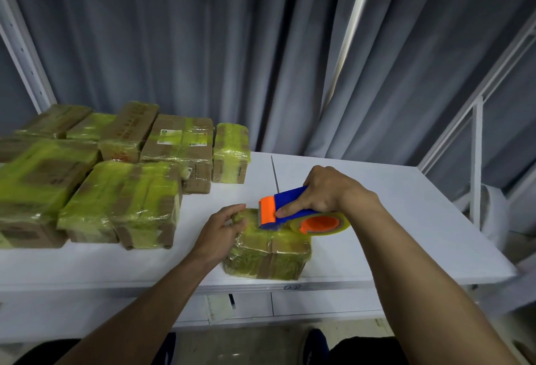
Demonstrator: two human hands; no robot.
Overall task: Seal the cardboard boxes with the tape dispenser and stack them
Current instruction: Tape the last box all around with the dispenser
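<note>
Risk, we judged, was the small box (pixel 269 254) skidding on the white table (pixel 377 219) if our left hand (pixel 223 228), fingers curled over its far corner, slackened while our right hand (pixel 322 190), gripping the tape dispenser (pixel 290 211) on the box top, pulled. Taped boxes (pixel 116 190) crowded the table's left, clear of the stroke.

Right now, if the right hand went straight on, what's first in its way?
Likely the left hand, gripping the box just ahead of the dispenser the right hand holds; depth unclear.
</note>
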